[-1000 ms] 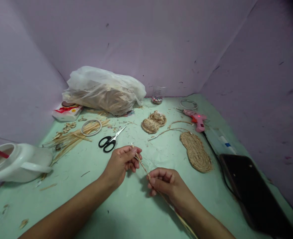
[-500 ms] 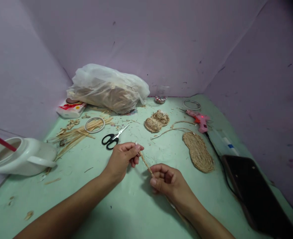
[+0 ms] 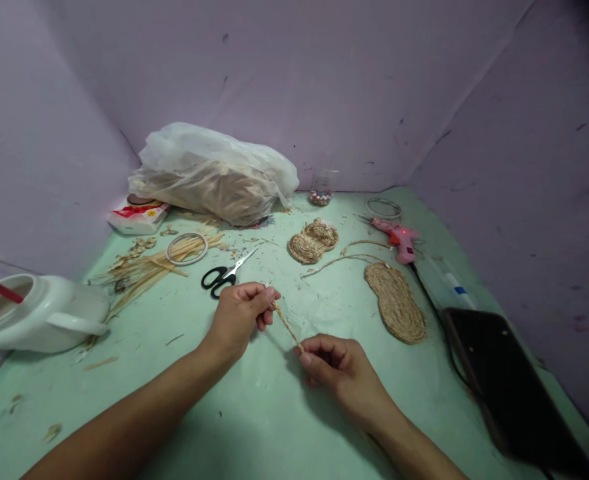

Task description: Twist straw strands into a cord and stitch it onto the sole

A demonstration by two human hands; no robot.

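Observation:
My left hand point(image 3: 239, 317) pinches the upper end of a thin twisted straw cord point(image 3: 286, 325) between thumb and fingers. My right hand point(image 3: 335, 368) is closed round the same cord lower down, a short span away; the cord's tail runs under my right wrist and is mostly hidden. Both hands hover just above the green table point(image 3: 254, 413) near its middle. Black-handled scissors point(image 3: 221, 275) lie just beyond my left hand.
An oval woven straw mat point(image 3: 395, 302) and a double coil point(image 3: 312, 241) lie ahead right, with a pink glue gun point(image 3: 397, 239). Loose straw strips point(image 3: 149, 270), a ring point(image 3: 187, 248), a white pot point(image 3: 39, 313), a plastic bag point(image 3: 214, 175) and a black tablet point(image 3: 504, 380) surround them.
My hands have drawn closer together along the cord, so the span between them is shorter. The right hand slid up the cord; the left barely moved.

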